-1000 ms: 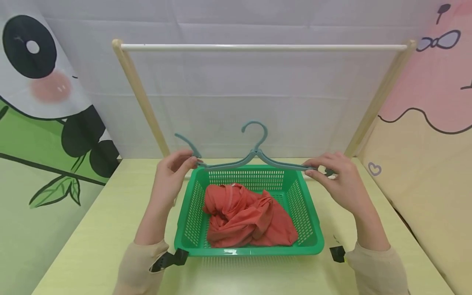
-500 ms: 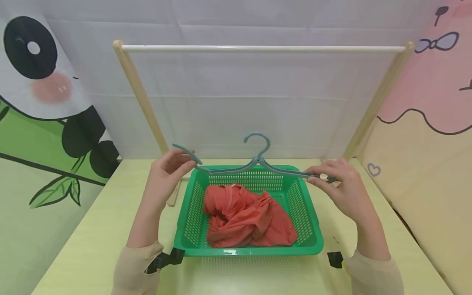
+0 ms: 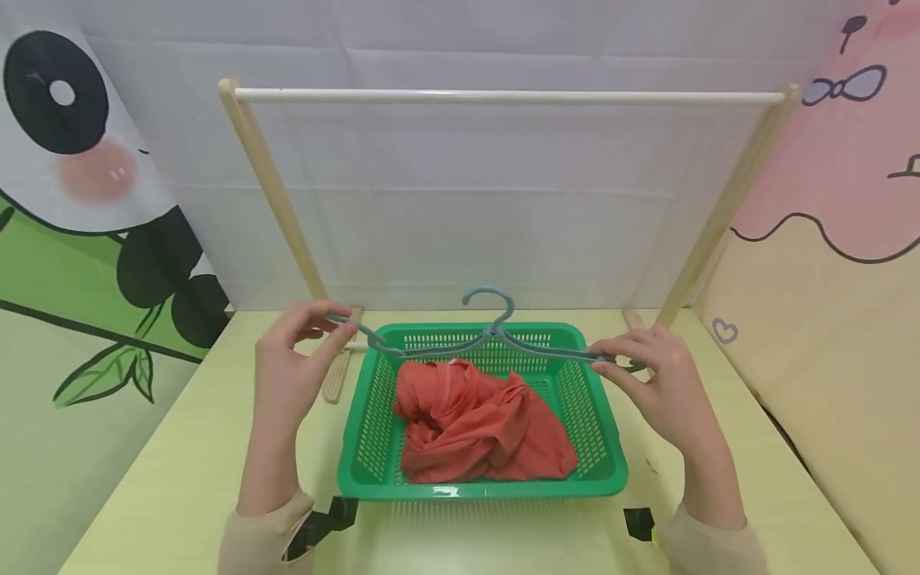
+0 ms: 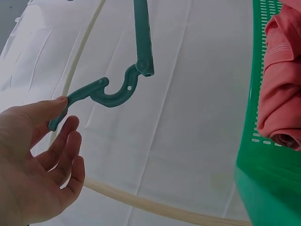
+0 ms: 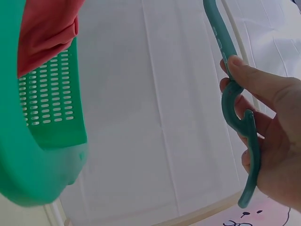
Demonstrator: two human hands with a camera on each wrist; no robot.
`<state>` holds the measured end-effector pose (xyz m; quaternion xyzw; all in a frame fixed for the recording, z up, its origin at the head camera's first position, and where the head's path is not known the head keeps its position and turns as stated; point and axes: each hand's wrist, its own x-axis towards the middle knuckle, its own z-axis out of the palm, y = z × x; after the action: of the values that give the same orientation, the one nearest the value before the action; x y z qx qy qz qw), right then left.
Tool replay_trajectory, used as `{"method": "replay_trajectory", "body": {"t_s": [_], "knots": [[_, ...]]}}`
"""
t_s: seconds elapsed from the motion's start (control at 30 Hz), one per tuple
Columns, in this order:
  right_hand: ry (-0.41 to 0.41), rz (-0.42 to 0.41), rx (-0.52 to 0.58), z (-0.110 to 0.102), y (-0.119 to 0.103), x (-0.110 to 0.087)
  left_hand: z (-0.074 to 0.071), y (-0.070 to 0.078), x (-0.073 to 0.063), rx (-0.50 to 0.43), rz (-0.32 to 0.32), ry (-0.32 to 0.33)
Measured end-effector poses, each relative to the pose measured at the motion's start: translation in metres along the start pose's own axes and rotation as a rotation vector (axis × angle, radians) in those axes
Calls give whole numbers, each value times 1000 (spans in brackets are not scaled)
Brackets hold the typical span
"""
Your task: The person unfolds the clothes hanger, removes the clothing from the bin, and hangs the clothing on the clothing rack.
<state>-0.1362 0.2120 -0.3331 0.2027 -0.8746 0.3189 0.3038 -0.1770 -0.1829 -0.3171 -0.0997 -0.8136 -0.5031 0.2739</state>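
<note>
A teal folding hanger (image 3: 460, 349) is held level over the back of a green basket (image 3: 481, 489), its hook upright. At its left end my left hand (image 3: 295, 359) pinches the hinged tip section between thumb and fingers; the left wrist view shows this hinged piece (image 4: 113, 100) bent away from the arm. My right hand (image 3: 657, 375) pinches the right arm near its end. In the right wrist view, the curved end piece (image 5: 235, 108) hangs along the palm. Crumpled red cloth (image 3: 489, 423) lies in the basket, below the hanger.
Behind the basket stands a rack with a white rail (image 3: 503, 97) and slanted wooden posts (image 3: 276, 192). A wooden foot (image 3: 338, 375) lies left of the basket. White cloth backs the table (image 3: 172, 463); printed cloths line both sides.
The hanger has come down and nearer the basket in both hands. My left hand has shifted left and down, now on the outer hinged piece, which has swung lower.
</note>
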Motion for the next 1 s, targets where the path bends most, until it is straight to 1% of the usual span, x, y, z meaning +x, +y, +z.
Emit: {"method": "replay_trajectory", "body": {"t_s": [0.17,0.23,0.3,0.4,0.47,0.6,0.7,0.8,0.87,0.9,1.0], "knots": [[49,-7,-1,-1,0,-6,4,-2,-3,55,39,27],[59,-6,4,0,0,-8,4,-3,-4,62,39,50],[67,-1,14,0,-1,-8,4,-3,-5,56,24,74],[78,5,35,0,-1,-8,4,-4,-6,50,-14,104],[86,11,48,-1,-1,-8,3,-5,-5,47,-46,111],[94,54,78,-2,-1,-7,1,-5,-5,91,-129,118],[106,110,104,-3,-2,-6,-1,-6,-5,140,-190,110],[108,135,121,-4,-2,-6,-2,-8,-6,179,-221,82],[99,136,120,-4,-2,-6,-2,-10,-6,200,-212,68],[94,133,120,-4,-2,-7,-2,-12,-7,212,-195,62],[80,130,108,-4,-1,-8,-2,-14,-7,242,-102,57]]}}
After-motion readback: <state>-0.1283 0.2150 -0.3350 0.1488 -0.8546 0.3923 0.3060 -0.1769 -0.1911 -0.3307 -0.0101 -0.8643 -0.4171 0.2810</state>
